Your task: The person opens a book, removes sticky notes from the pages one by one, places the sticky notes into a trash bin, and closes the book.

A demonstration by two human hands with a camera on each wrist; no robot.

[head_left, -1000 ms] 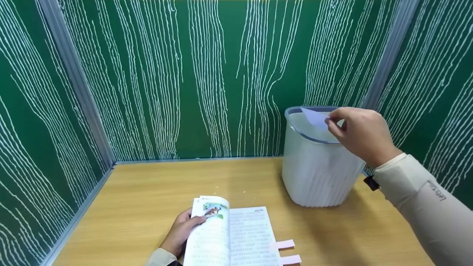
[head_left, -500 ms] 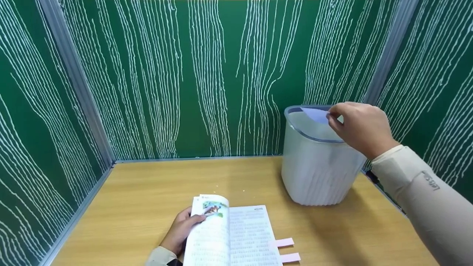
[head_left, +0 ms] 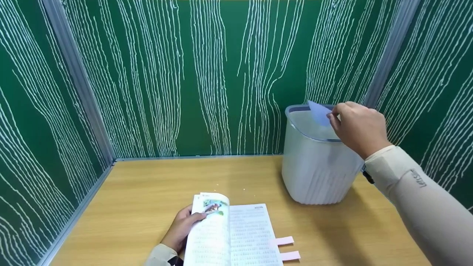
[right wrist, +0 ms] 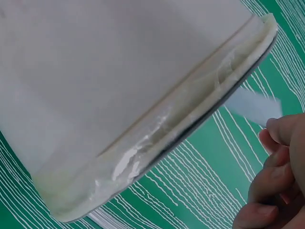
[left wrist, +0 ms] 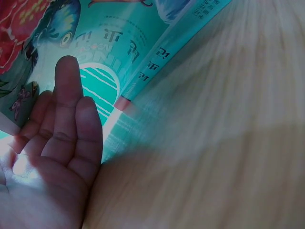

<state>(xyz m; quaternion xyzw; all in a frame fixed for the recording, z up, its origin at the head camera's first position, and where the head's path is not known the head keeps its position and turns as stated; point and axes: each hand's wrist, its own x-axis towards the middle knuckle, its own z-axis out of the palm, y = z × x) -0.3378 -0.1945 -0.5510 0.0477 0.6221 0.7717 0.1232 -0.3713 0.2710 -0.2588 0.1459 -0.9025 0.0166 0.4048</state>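
Observation:
Over the mouth of a pale trash bin (head_left: 317, 166), my right hand (head_left: 360, 127) pinches a small bluish slip of paper (head_left: 318, 111) between thumb and forefinger. In the right wrist view the slip (right wrist: 255, 106) shows beside the bin's rim (right wrist: 190, 126), with the fingertips on its end. My left hand (head_left: 183, 227) holds the left side of an open book (head_left: 251, 232), thumb on the page near a coloured picture. From below, the left wrist view shows the fingers (left wrist: 69, 105) lying against the book's green illustrated cover (left wrist: 102, 45).
Two pink paper tabs (head_left: 284, 241) stick out from the book's right edge. Tiny white specks lie on the wooden table (head_left: 155, 188) behind the book. Green panels with white wavy lines (head_left: 207, 74) enclose the table at the back and sides.
The paper slip in my right hand has tilted, its free end now pointing up above the bin's rim. My right hand has shifted slightly left. The left hand keeps its hold on the book.

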